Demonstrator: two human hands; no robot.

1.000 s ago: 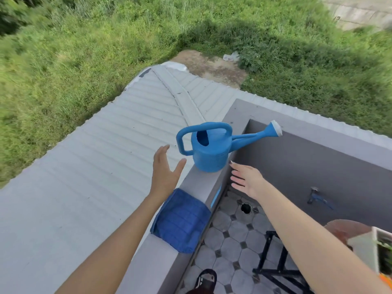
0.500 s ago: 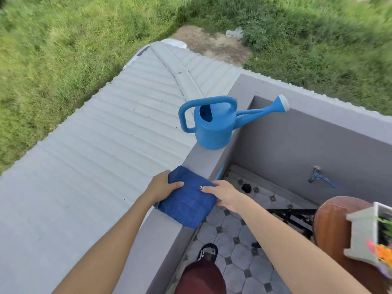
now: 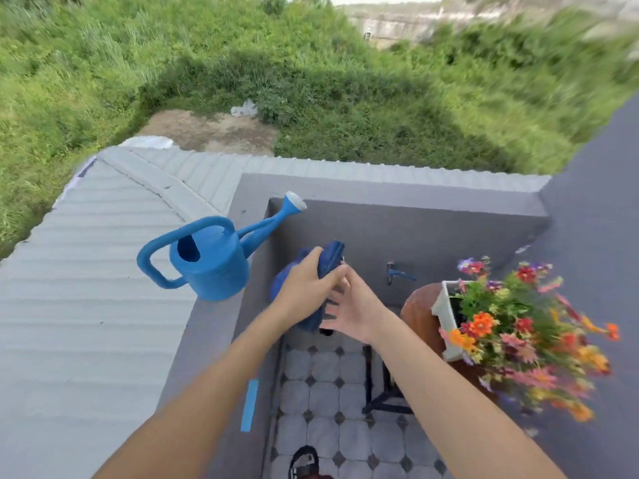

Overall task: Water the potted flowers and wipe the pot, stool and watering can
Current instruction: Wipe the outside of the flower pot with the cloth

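Observation:
A blue watering can point(image 3: 211, 264) stands on the grey ledge point(image 3: 207, 326), spout pointing right. My left hand point(image 3: 304, 288) is shut on a bunched dark blue cloth point(image 3: 328, 259), held in the air just right of the can. My right hand point(image 3: 352, 305) touches the cloth from the right, fingers spread. A white pot point(image 3: 444, 316) of orange, red and pink flowers point(image 3: 511, 326) sits on a brown wooden stool point(image 3: 420, 316) at the right.
A blue tap point(image 3: 397, 273) sticks out of the grey wall behind the stool. Patterned floor tiles point(image 3: 328, 392) and black stool legs point(image 3: 383, 392) lie below. A corrugated grey roof point(image 3: 86, 288) slopes away left; grass lies beyond. My sandalled foot point(image 3: 304, 461) shows at the bottom.
Both hands came down on the cloth on the ledge; my left hand has lifted it off and bunched it beside the can. The view has swung right, showing the flowers.

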